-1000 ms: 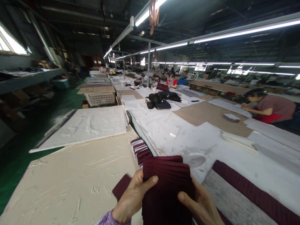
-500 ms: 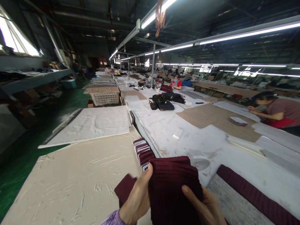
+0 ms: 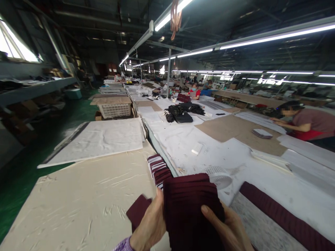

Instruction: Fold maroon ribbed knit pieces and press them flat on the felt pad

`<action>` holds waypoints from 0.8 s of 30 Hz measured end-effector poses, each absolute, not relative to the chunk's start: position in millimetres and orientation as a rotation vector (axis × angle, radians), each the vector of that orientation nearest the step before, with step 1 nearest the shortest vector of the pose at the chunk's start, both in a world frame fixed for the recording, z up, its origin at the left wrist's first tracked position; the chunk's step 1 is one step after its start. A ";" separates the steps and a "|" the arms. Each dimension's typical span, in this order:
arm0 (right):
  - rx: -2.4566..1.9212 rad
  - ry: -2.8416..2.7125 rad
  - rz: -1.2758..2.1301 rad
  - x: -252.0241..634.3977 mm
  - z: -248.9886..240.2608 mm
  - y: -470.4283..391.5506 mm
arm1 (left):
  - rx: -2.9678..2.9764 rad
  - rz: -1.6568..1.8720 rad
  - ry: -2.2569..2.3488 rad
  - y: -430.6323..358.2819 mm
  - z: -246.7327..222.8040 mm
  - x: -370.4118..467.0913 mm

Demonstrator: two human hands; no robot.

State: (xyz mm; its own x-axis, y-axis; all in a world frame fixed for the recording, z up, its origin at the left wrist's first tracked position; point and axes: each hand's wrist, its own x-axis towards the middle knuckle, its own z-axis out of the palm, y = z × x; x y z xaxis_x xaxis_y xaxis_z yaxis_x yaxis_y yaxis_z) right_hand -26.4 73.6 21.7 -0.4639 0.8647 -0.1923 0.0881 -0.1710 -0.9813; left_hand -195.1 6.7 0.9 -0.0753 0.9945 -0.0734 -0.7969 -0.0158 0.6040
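A stack of dark maroon ribbed fabric pieces [image 3: 190, 205] is held upright at the bottom centre. My left hand [image 3: 149, 226] grips its left edge, thumb tucked behind the edge. My right hand [image 3: 226, 230] holds the right side with the thumb laid across the front. Behind the stack lies a pile of maroon pieces with white edges [image 3: 157, 167]. One more maroon piece [image 3: 137, 211] lies flat under my left hand on the beige board [image 3: 78, 202].
A long maroon ribbed strip [image 3: 282, 216] lies at the right on the white table [image 3: 235, 153]. A small white fan [image 3: 218, 176] sits behind the stack. Black garments [image 3: 183, 112] lie farther back. A seated person [image 3: 306, 120] works at the right; a white basket [image 3: 115, 109] stands left.
My left thumb has slid off the front of the stack to its left edge. The stack stays in both hands; the view shifted slightly.
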 end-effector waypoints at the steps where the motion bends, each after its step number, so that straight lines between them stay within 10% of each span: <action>1: -1.115 -1.499 1.686 -27.5 23.5 73.3 | 0.525 1.570 0.625 5.8 -3.0 -194.4; 24: -0.885 -1.851 1.428 -15.5 39.7 96.9 | 0.753 1.357 0.915 -5.7 -8.0 -203.3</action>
